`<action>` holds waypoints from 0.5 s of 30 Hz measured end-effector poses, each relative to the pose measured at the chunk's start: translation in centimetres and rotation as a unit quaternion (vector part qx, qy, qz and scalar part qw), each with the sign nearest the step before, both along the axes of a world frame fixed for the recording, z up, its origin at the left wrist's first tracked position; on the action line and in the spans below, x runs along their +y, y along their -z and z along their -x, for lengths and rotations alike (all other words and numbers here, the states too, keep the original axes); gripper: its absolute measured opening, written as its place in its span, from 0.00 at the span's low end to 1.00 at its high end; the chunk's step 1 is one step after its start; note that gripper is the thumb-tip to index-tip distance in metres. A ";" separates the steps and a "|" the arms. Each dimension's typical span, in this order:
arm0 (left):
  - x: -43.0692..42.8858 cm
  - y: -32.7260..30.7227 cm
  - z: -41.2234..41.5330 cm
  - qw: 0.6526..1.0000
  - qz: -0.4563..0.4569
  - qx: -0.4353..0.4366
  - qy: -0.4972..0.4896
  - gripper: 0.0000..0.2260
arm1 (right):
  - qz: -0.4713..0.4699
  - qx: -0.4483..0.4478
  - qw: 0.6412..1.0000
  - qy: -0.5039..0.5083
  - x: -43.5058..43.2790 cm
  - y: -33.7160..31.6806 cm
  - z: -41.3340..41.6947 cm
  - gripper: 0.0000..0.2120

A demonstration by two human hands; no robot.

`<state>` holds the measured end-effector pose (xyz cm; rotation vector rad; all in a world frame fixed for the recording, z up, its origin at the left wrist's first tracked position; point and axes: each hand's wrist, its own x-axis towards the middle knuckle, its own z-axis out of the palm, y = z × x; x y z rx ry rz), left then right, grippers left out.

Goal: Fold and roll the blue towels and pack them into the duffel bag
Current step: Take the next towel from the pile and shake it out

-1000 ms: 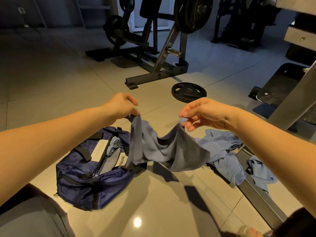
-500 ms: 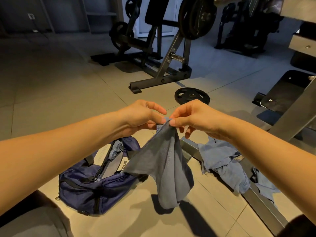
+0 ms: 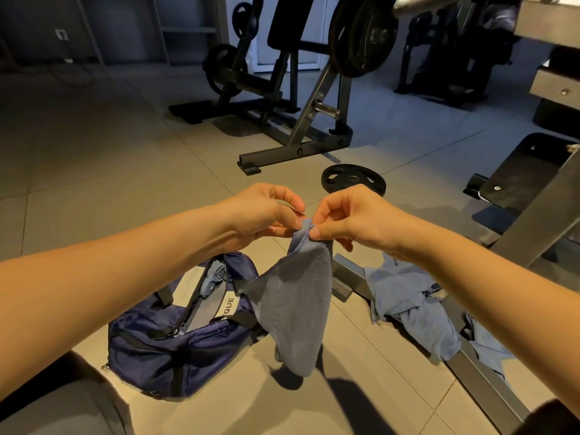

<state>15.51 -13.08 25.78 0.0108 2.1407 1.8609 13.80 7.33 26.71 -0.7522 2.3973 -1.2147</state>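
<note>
A blue towel (image 3: 298, 302) is pinched at its joined top corners by the left hand (image 3: 266, 215) and the right hand (image 3: 351, 218), hanging doubled just right of the open bag (image 3: 163, 350). Rolled towels (image 3: 215, 276) are seen inside the bag. A crumpled pile (image 3: 411, 302) further right is not yet folded.

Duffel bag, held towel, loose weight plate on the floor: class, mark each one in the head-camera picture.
duffel bag (image 3: 188, 350), head view, on its navy side panel.
held towel (image 3: 298, 302), head view, on the hanging cloth's middle.
weight plate (image 3: 353, 179), head view, at its hub.
</note>
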 end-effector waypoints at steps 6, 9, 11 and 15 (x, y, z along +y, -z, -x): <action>0.1 -0.1 -0.4 1.000 0.023 0.009 0.018 0.11 | -0.022 0.057 0.998 -0.006 0.0 0.5 -0.2 0.05; 0.3 -0.2 -0.6 0.999 0.030 0.023 0.012 0.11 | -0.019 0.061 0.998 0.004 -0.2 0.5 -0.1 0.04; 0.4 -0.4 -0.7 0.999 0.031 0.031 0.014 0.12 | -0.017 0.060 0.998 0.001 -0.2 0.4 -0.1 0.04; 0.5 -0.5 -0.9 0.999 0.030 0.038 0.021 0.14 | -0.023 0.071 0.997 -0.022 -0.2 0.4 -0.3 0.03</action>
